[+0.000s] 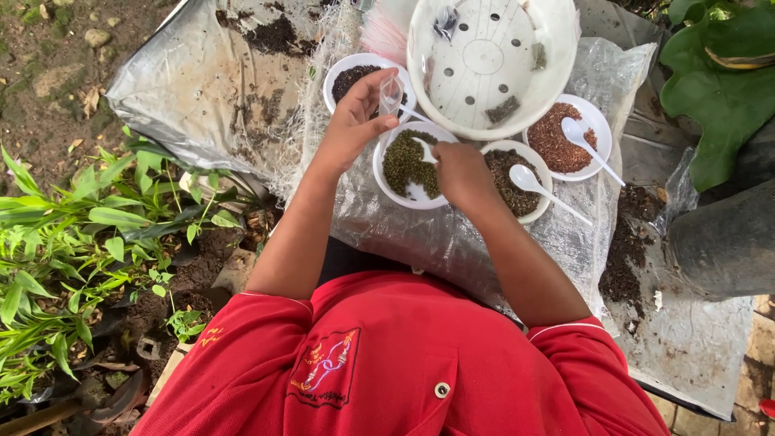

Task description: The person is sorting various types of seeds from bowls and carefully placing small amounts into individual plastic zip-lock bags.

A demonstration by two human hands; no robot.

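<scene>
My left hand holds a small clear plastic packet upright above a white bowl of green seeds. Over that same bowl, my right hand grips a white plastic spoon whose scoop dips into the seeds. Behind the packet stands a white bowl of black seeds. Right of my right hand sits a bowl of dark brown seeds with a white spoon resting in it. Further right, a bowl of reddish-brown seeds holds another white spoon.
A large white perforated basin stands at the back on a clear plastic sheet. Soil lies scattered on the sheet. Green potted plants crowd the left side. A broad green leaf and a dark pot are at the right.
</scene>
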